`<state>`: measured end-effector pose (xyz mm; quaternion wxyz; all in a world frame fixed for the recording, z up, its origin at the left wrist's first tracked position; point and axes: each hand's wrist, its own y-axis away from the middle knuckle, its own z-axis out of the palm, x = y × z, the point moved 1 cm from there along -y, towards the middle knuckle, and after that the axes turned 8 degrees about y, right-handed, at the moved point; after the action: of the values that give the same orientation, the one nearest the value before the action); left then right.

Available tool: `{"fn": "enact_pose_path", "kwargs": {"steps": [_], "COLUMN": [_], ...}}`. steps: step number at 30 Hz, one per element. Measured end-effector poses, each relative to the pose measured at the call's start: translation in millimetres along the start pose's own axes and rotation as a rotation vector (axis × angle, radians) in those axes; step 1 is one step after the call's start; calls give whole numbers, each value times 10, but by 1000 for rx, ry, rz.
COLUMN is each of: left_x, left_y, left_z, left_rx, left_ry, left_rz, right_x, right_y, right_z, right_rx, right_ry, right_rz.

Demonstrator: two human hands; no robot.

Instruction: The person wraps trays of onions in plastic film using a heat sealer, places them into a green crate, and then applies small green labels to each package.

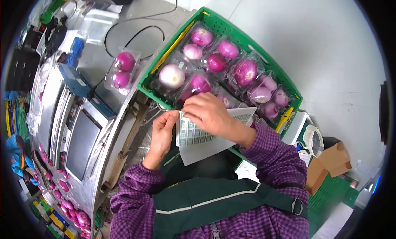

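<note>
A sheet of small green-and-white stickers (194,133) lies tilted in front of my body, with white backing paper showing below the printed rows. My left hand (161,133) pinches with thumb and forefinger at the sheet's upper left corner. From above, my right hand (209,114) reaches over the sheet, its fingers curled closed on the top edge close to the left fingertips. Whether a single sticker is between the fingers cannot be made out. Just beyond the hands, a green crate (251,45) holds several clear plastic packs of purple onions (246,72).
On the metal table (144,10) at left lies a pack of two onions (123,69), near a black cable (159,27). A machine with a dark screen (83,144) stands closer, with loose onions beside it. An open cardboard box (330,164) is at right.
</note>
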<state>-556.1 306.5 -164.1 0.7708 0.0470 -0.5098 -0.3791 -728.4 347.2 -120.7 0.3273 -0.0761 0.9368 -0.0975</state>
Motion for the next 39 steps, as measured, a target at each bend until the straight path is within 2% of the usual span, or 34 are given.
{"fn": "enact_pose_path", "kwargs": {"steps": [2, 4, 6, 8, 10, 11, 14, 16, 20, 22, 25, 29, 31, 35, 38, 39], "left_x": [-23, -38, 11, 103, 113, 154, 213, 201, 134, 113, 105, 137, 163, 203, 181, 200], "left_y": [5, -17, -32, -37, -97, -102, -115, -126, -179, -226, -272, -307, -315, -313, -295, -292], "left_z": [2, -30, -84, -254, -533, -640, -876, -964, -945, -956, -964, -939, -903, -815, -806, -793], "left_rx": [4, 79, 75, 148, 165, 165, 179, 166, 223, 231, 211, 207, 198, 150, 168, 187], "left_ry": [0, 58, 71, -163, -131, -127, -188, -224, -149, -108, -102, -101, -93, -53, -138, -111], "left_rz": [13, -5, 2, 29, 81, 82, 70, 46, 29, 15, 8, -1, -3, 1, 71, 95], "right_x": [3, -13, 13, 203, 636, 1010, 1746, 1972, 2271, 2258, 2254, 2359, 2430, 2437, 2385, 2330], "right_y": [59, 62, 2, -177, -441, -566, -916, -1125, -1432, -1536, -1628, -1675, -1667, -1648, -1506, -1387], "right_z": [66, 107, 143, 69, -107, -107, -168, -142, 22, 50, 46, 28, 17, 38, 126, 139], "right_rx": [157, 178, 145, 199, 256, 300, 381, 366, 291, 178, 116, 95, 119, 150, 247, 266], "right_ry": [153, 214, 10, -292, -370, -422, -201, -137, 19, 152, 298, 290, 142, 100, 212, 66], "right_rz": [-153, -192, -143, 160, 483, 567, 636, 671, 729, 784, 767, 825, 935, 972, 662, 610]}}
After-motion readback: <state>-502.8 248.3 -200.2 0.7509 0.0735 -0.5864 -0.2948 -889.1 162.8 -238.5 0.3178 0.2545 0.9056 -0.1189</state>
